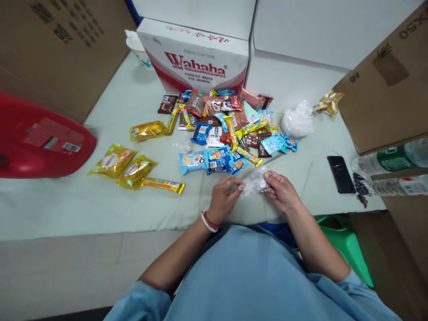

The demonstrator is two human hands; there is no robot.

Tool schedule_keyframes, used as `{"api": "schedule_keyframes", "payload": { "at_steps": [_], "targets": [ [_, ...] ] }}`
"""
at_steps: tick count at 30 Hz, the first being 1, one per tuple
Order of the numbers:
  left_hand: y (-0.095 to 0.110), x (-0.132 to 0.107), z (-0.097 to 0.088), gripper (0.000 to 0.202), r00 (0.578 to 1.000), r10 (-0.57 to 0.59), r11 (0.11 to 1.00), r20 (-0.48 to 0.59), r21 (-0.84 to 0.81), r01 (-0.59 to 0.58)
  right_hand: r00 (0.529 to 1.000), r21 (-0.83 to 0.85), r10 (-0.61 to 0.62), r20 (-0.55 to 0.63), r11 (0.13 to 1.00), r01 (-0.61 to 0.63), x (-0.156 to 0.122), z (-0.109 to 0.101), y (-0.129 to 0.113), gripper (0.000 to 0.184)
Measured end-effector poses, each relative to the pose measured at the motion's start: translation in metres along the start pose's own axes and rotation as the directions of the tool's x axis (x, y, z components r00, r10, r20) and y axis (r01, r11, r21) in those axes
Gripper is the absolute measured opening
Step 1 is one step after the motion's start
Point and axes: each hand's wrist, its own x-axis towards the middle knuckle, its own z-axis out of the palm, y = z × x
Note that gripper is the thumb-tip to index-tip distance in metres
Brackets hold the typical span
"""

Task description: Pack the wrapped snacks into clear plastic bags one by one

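Clear crinkled plastic, a small bag (254, 182), is stretched between my two hands just above the near edge of the table (100, 209), a little right of its middle. My left hand (225, 196) pinches its left end with fingers closed narrow; my right hand (280, 191) grips the right end the same way. The bag's long axis runs left to right, roughly along the near edge. It is see-through and bunched, so I cannot make out its opening or outline.

Bare table lies on either side of my hands along the near edge. Just beyond the bag, a pile of snack packets (227, 129) spreads toward the far edge, against a Wahaha box (195, 58). Gold packets (123, 167) lie apart toward the left. A black phone (340, 174) rests near the right edge, beside two bottles (394, 160) cut off by the frame. A red plastic object (36, 138) at the left edge is also cut off.
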Motion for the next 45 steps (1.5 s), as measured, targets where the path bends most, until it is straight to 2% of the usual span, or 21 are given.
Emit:
{"api": "schedule_keyframes", "payload": {
  "at_steps": [4, 6, 8, 10, 12, 15, 17, 19, 20, 22, 24, 27, 30, 32, 35, 37, 39, 42, 43, 45],
  "targets": [
    [-0.004, -0.005, -0.007, 0.029, 0.966, -0.242, 0.936, -0.092, -0.284, 0.207, 0.997, 0.007, -0.061, -0.038, 0.998, 0.061, 0.005, -0.010, 0.007, 0.058],
    [-0.004, -0.007, -0.006, 0.033, 0.941, -0.303, 0.915, -0.149, -0.322, 0.244, 0.995, -0.038, -0.099, -0.007, 0.994, 0.099, 0.008, -0.007, 0.014, 0.057],
    [-0.004, -0.008, -0.003, 0.037, 0.925, -0.333, 0.906, -0.182, -0.333, 0.260, 0.990, -0.156, -0.130, 0.054, 0.978, 0.137, 0.012, -0.001, 0.023, 0.061],
    [-0.004, -0.006, -0.001, 0.043, 0.909, -0.368, 0.882, -0.195, -0.384, 0.274, 0.982, -0.273, -0.178, 0.070, 0.943, 0.190, 0.018, 0.002, 0.029, 0.054],
    [-0.006, -0.004, -0.002, 0.050, 0.881, -0.428, 0.830, -0.204, -0.475, 0.293, 0.976, -0.318, -0.215, 0.021, 0.924, 0.211, 0.024, -0.002, 0.031, 0.042],
    [-0.011, 0.000, -0.006, 0.057, 0.842, -0.505, 0.763, -0.189, -0.555, 0.332, 0.967, -0.356, -0.245, -0.076, 0.912, 0.203, 0.029, -0.019, 0.025, 0.039],
    [-0.015, 0.000, -0.007, 0.058, 0.847, -0.505, 0.766, -0.165, -0.537, 0.352, 0.917, -0.470, -0.374, -0.137, 0.840, 0.272, 0.027, -0.028, 0.018, 0.037],
    [-0.019, -0.003, -0.005, 0.056, 0.866, -0.473, 0.803, -0.163, -0.485, 0.347, 0.840, -0.605, -0.534, -0.097, 0.702, 0.376, 0.023, -0.028, 0.013, 0.033],
    [-0.020, -0.004, -0.005, 0.055, 0.876, -0.451, 0.826, -0.168, -0.451, 0.339, 0.814, -0.657, -0.581, -0.025, 0.623, 0.424, 0.022, -0.025, 0.011, 0.035],
    [-0.022, -0.007, -0.003, 0.053, 0.895, -0.409, 0.867, -0.179, -0.382, 0.320, 0.791, -0.708, -0.592, 0.152, 0.493, 0.506, 0.025, -0.014, 0.011, 0.047],
    [-0.021, -0.009, -0.004, 0.052, 0.907, -0.375, 0.895, -0.193, -0.331, 0.300, 0.792, -0.719, -0.548, 0.267, 0.434, 0.543, 0.034, -0.004, 0.011, 0.047],
    [-0.019, -0.009, -0.008, 0.051, 0.895, -0.378, 0.894, -0.237, -0.345, 0.286, 0.809, -0.713, -0.497, 0.314, 0.439, 0.547, 0.048, 0.000, 0.008, 0.018],
    [-0.018, -0.008, -0.013, 0.048, 0.836, -0.471, 0.812, -0.283, -0.509, 0.285, 0.770, -0.707, -0.579, 0.266, 0.426, 0.564, 0.051, -0.005, 0.002, 0.016],
    [-0.018, -0.007, -0.013, 0.046, 0.812, -0.517, 0.748, -0.272, -0.605, 0.273, 0.755, -0.712, -0.619, 0.215, 0.430, 0.555, 0.048, -0.008, 0.002, 0.017],
    [-0.018, -0.006, -0.011, 0.043, 0.817, -0.538, 0.689, -0.208, -0.666, 0.284, 0.818, -0.772, -0.540, 0.199, 0.428, 0.471, 0.045, -0.009, 0.011, 0.023],
    [-0.019, -0.005, -0.011, 0.042, 0.816, -0.548, 0.662, -0.182, -0.691, 0.291, 0.848, -0.804, -0.488, 0.206, 0.410, 0.431, 0.046, -0.011, 0.020, 0.014],
    [-0.020, -0.005, -0.014, 0.042, 0.810, -0.555, 0.647, -0.189, -0.711, 0.276, 0.846, -0.774, -0.495, 0.198, 0.451, 0.444, 0.046, -0.016, 0.023, 0.005],
    [-0.023, -0.005, -0.020, 0.045, 0.806, -0.556, 0.633, -0.202, -0.731, 0.254, 0.842, -0.645, -0.513, 0.170, 0.588, 0.488, 0.038, -0.036, 0.016, 0.013],
    [-0.023, -0.004, -0.022, 0.046, 0.805, -0.559, 0.625, -0.200, -0.739, 0.251, 0.840, -0.613, -0.516, 0.168, 0.613, 0.499, 0.033, -0.045, 0.012, 0.015],
    [-0.024, -0.004, -0.024, 0.048, 0.797, -0.569, 0.606, -0.203, -0.758, 0.239, 0.829, -0.599, -0.531, 0.176, 0.610, 0.519, 0.024, -0.065, 0.002, 0.016]
  ]
}}
